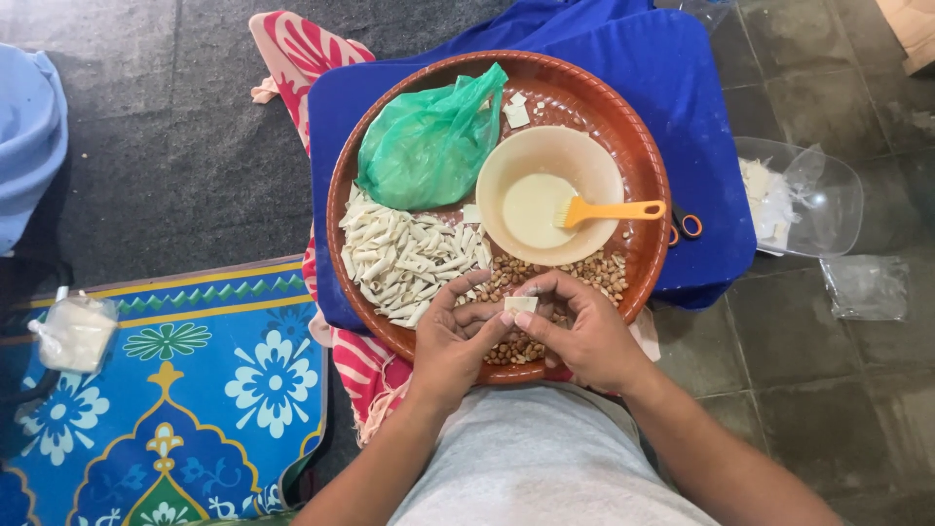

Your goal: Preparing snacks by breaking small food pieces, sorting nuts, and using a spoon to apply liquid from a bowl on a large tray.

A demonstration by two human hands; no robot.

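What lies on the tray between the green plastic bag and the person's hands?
In the head view, between the green plastic bag and the hands lies a heap of pale rolled pieces on the round tray.

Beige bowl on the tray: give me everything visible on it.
The beige bowl is round, smooth and plastic-looking, sitting upright on the right half of the round brown tray. It holds a shallow pool of pale cream liquid. A yellow-orange brush lies in it, bristles in the liquid, handle resting across the right rim and pointing right. The green plastic bag meets its left side; peanuts lie by its lower edge. Neither hand touches it.
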